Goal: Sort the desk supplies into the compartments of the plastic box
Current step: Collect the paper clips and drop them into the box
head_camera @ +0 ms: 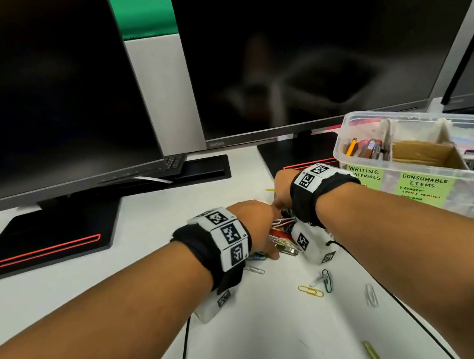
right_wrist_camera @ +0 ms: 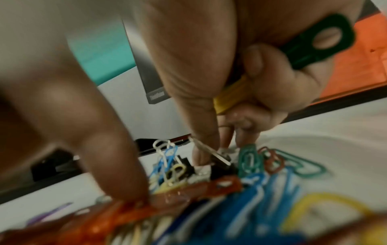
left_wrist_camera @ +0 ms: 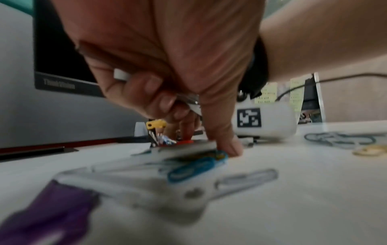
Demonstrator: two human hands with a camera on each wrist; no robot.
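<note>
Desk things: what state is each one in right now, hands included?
Left hand: fingers curled, pressing into the paper clip pile.
Right hand: gripping green and yellow clips.
Paper clip pile: heaped on the desk between both hands.
Loose paper clips: scattered nearer the person.
Plastic box: lidless, partly filled.
Monitors: dark.

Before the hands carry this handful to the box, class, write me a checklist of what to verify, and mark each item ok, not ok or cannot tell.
1. Left hand on the pile of clips: ok, fingers curled into it.
2. Right hand has a hold: ok, it grips green and yellow items against the palm.
3. All clips gathered: not ok, stray clips lie on the desk nearer the person.
4. Box open and close by: ok, to the right, no lid on it.
5. Right compartment for clips: cannot tell, only some labels are readable.
6. Cables clear of the arms: cannot tell.
</note>
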